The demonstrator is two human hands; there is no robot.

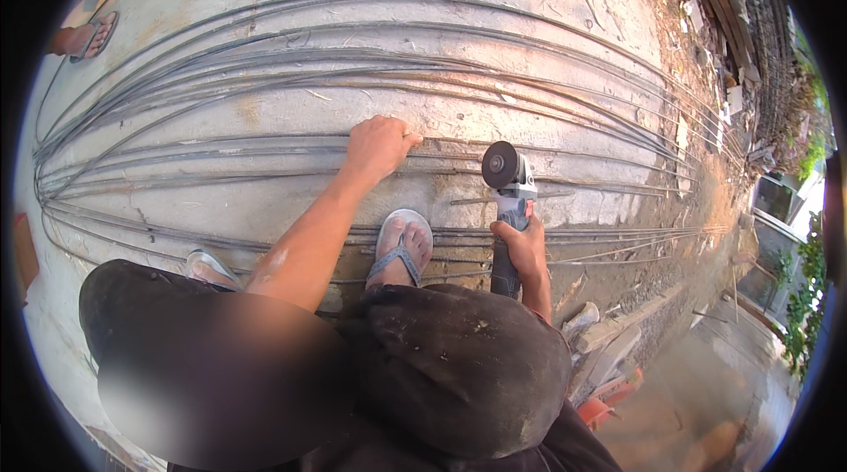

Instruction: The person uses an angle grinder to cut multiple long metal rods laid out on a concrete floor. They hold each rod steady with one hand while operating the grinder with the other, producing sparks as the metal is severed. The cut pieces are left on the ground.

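Note:
My left hand (381, 147) is closed in a fist over a thin steel rod (565, 152) on the concrete, its fingertips mostly turned out of sight. In my right hand (527, 253) is an angle grinder (509, 207), gripped by its dark body. The grinder's dark round disc (500, 165) faces up, to the right of my left fist and above the rods; I cannot tell whether it spins. A short piece of rod (472, 201) lies just left of the grinder's head.
Several long, bent rods (371, 25) run across the concrete floor (291, 198). My sandalled foot (404, 247) stands among the nearer rods. Another person's sandalled foot (94, 37) is at the far left. Wooden boards (631, 318) and an orange object (609, 397) lie at the right.

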